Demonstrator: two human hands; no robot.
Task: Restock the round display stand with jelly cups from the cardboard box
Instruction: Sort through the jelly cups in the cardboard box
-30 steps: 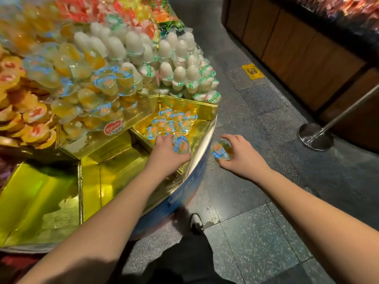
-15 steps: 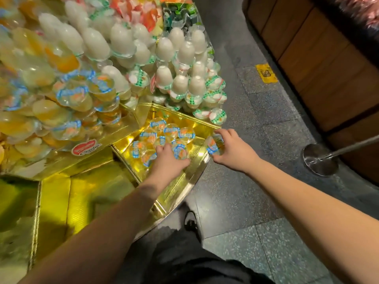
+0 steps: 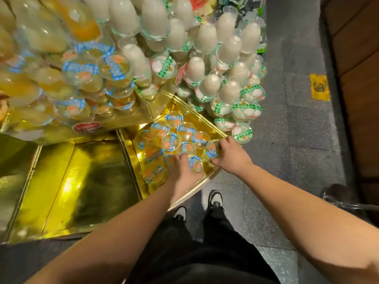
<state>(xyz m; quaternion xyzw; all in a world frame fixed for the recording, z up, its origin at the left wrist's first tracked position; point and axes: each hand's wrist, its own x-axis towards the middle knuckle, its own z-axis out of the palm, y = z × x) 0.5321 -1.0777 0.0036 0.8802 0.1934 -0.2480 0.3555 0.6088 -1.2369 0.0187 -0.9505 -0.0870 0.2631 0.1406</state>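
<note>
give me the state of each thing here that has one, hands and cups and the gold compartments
left hand: holds a blue-lidded jelly cup low in the gold compartment
right hand: holds a second blue-lidded cup at the compartment's rim
gold compartment: partly filled with loose blue-lidded cups
neighbouring gold compartment: no cups in it
white jelly cups: piled high, green lids

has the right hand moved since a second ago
Yes. The right hand, gripping a jelly cup, has come in from over the floor to the gold compartment's rim.
</note>
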